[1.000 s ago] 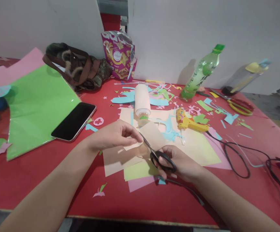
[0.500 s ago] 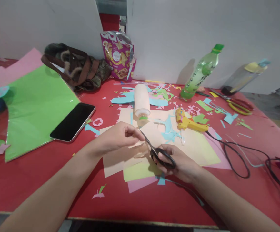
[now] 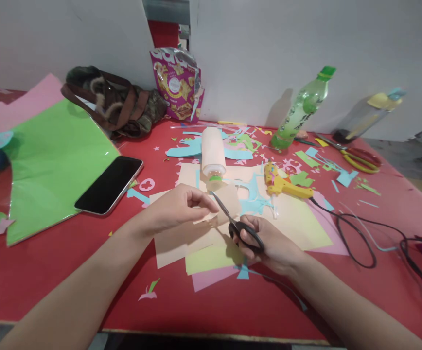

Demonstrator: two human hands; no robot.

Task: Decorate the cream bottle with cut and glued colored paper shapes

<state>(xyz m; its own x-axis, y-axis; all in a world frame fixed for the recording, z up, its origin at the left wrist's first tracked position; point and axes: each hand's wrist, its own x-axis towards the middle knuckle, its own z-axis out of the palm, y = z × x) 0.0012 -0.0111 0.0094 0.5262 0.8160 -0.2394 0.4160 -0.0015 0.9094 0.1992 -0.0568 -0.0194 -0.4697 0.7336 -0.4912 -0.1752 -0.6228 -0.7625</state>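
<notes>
My left hand point(image 3: 184, 206) is closed in a pinch on a small cream paper piece point(image 3: 206, 218), part of which is hidden by the fingers. My right hand point(image 3: 267, 243) grips the black handles of a pair of scissors point(image 3: 225, 206). Their blades point up and left, close to my left fingertips. Below both hands lie stacked sheets of cream paper point(image 3: 172, 248), yellow paper point(image 3: 205, 260) and pink paper point(image 3: 211, 279). Just beyond, a cream-wrapped bottle point(image 3: 213, 148) lies with its green-capped end towards me, on blue paper shapes point(image 3: 184, 149).
A yellow glue gun point(image 3: 286, 187) with a black cord lies to the right. A phone point(image 3: 109, 184) and green sheets point(image 3: 58, 160) are left. Behind stand a snack bag point(image 3: 176, 85) and a green bottle point(image 3: 302, 112); larger scissors point(image 3: 360, 160) and paper scraps lie at right.
The scissors have shifted slightly right, and their blades show more plainly beside the cream paper. My left hand has hardly moved.
</notes>
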